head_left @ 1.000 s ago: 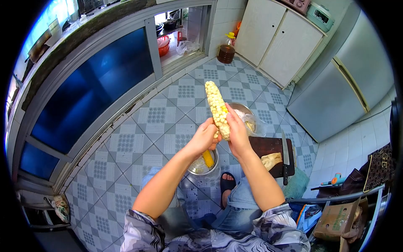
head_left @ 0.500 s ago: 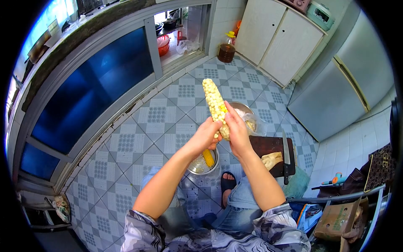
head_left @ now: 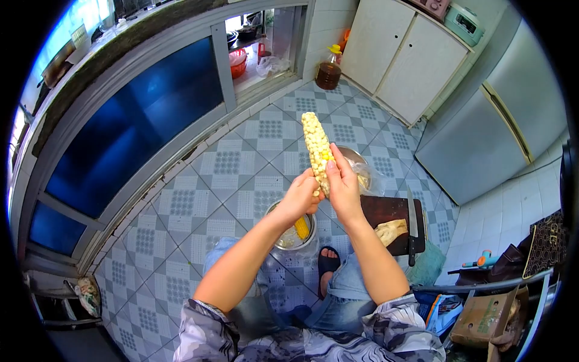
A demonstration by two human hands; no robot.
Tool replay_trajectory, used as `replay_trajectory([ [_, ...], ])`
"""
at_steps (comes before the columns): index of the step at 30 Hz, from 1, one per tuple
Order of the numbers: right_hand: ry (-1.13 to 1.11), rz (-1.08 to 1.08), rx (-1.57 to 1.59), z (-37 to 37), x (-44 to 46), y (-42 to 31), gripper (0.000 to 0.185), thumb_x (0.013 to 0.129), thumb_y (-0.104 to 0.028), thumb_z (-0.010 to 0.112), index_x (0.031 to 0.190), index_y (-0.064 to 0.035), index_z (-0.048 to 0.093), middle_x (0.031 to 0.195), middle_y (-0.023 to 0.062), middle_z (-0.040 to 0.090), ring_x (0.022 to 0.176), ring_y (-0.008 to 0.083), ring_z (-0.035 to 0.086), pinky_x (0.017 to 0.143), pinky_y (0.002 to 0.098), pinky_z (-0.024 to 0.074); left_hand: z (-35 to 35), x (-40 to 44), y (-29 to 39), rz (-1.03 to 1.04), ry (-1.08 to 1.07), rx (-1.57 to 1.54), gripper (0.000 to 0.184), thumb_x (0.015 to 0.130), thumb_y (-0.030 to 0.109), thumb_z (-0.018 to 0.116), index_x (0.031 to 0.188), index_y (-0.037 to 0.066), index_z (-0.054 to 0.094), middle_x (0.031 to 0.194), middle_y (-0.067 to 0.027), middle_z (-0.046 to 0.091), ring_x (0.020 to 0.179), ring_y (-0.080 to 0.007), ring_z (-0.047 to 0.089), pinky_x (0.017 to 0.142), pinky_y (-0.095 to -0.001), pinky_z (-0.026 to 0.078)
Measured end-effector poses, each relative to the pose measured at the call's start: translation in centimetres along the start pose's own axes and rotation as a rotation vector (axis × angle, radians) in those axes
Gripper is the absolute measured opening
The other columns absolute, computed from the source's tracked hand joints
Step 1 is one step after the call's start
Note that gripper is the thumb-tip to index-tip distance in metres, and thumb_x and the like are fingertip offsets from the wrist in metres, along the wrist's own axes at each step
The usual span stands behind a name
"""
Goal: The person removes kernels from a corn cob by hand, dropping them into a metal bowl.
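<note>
A pale yellow corn cob points up and away from me, held in both hands over the floor. My left hand is closed around its lower part, near the thick end. Pressed against the cob's right side, my right hand has its thumb on the kernels and its fingers partly hidden behind. Below my left forearm stands a metal bowl containing a deeper yellow piece of corn and pale bits. Another metal bowl, with a clear plastic bag, is partly covered by my right hand.
To the right, a dark cutting board carries a knife and a pale, crumpled item. A jug of brown liquid stands by the white cabinet. The refrigerator is at right, with a cardboard box on a rack nearby.
The corn cob and both hands have shifted slightly right in view, and the cob stands a little more upright. My right thumb now shows on the kernels. Both hands keep hold.
</note>
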State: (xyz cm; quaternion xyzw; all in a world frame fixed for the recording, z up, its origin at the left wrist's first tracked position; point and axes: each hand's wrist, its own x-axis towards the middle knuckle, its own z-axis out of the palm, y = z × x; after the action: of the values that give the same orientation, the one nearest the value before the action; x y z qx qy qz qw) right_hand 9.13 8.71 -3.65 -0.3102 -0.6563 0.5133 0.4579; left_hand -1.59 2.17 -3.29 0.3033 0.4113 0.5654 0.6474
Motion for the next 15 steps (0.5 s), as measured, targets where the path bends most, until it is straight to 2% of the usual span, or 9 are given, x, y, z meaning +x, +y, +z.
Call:
replay_trajectory([
  [5, -0.001, 0.022, 0.036, -0.1, 0.0, -0.5, 0.043, 0.094, -0.016, 0.043, 0.131, 0.0057, 0.038, 0.124, 0.0178, 0.048, 0.111, 0.0202, 0.048, 0.092, 0.0291, 0.0387, -0.1, 0.5, -0.4, 0.015, -0.031, -0.109, 0.025, 0.087, 0.018, 0.036, 0.108, 0.008, 0.046, 0.074, 0.0004, 0.048, 0.052, -0.0054, 0.037, 0.043, -0.0197, 0.027],
  [8, 0.040, 0.101, 0.179, 0.0, 0.0, -1.0, 0.044, 0.095, -0.017, 0.041, 0.133, 0.0061, 0.035, 0.126, 0.0162, 0.046, 0.110, 0.0184, 0.049, 0.092, 0.0280, 0.0389, 0.0, 0.5, -0.2, 0.040, -0.048, -0.199, 0.031, 0.088, 0.021, 0.034, 0.112, 0.005, 0.046, 0.078, -0.0020, 0.051, 0.055, -0.0069, 0.041, 0.046, -0.0203, 0.030],
  [11, 0.116, 0.171, 0.321, 0.2, -0.1, -0.6, 0.046, 0.096, -0.019, 0.040, 0.134, 0.0062, 0.032, 0.127, 0.0150, 0.047, 0.111, 0.0164, 0.048, 0.092, 0.0263, 0.0386, 0.3, 0.8, -0.3, 0.087, 0.074, -0.271, 0.033, 0.088, 0.019, 0.036, 0.114, 0.000, 0.046, 0.078, -0.0031, 0.052, 0.059, -0.0087, 0.044, 0.048, -0.0217, 0.032],
  [13, 0.198, 0.206, 0.388, 0.3, 0.1, 0.2, 0.045, 0.096, -0.020, 0.039, 0.133, 0.0049, 0.033, 0.120, 0.0133, 0.051, 0.101, 0.0156, 0.053, 0.084, 0.0265, 0.0446, 0.2, 1.2, -0.8, 0.101, 0.172, -0.328, 0.031, 0.087, 0.017, 0.040, 0.110, -0.002, 0.048, 0.078, -0.0044, 0.053, 0.061, -0.0111, 0.046, 0.049, -0.0237, 0.035],
  [14, 0.201, 0.209, 0.393, 0.1, 0.1, 0.4, 0.045, 0.096, -0.020, 0.039, 0.133, 0.0049, 0.033, 0.120, 0.0133, 0.051, 0.101, 0.0156, 0.053, 0.084, 0.0265, 0.0446, 0.1, 1.4, -1.1, 0.097, 0.174, -0.323, 0.031, 0.087, 0.017, 0.040, 0.110, -0.002, 0.048, 0.078, -0.0044, 0.053, 0.061, -0.0111, 0.046, 0.049, -0.0237, 0.035],
  [15, 0.235, 0.265, 0.424, 0.0, 0.2, -0.1, 0.043, 0.096, -0.020, 0.039, 0.132, 0.0039, 0.034, 0.115, 0.0123, 0.053, 0.094, 0.0151, 0.055, 0.077, 0.0271, 0.0474, -0.1, 1.7, -1.4, 0.031, 0.255, -0.371, 0.028, 0.086, 0.015, 0.041, 0.107, -0.002, 0.049, 0.077, -0.0055, 0.053, 0.061, -0.0125, 0.048, 0.051, -0.0246, 0.038],
])
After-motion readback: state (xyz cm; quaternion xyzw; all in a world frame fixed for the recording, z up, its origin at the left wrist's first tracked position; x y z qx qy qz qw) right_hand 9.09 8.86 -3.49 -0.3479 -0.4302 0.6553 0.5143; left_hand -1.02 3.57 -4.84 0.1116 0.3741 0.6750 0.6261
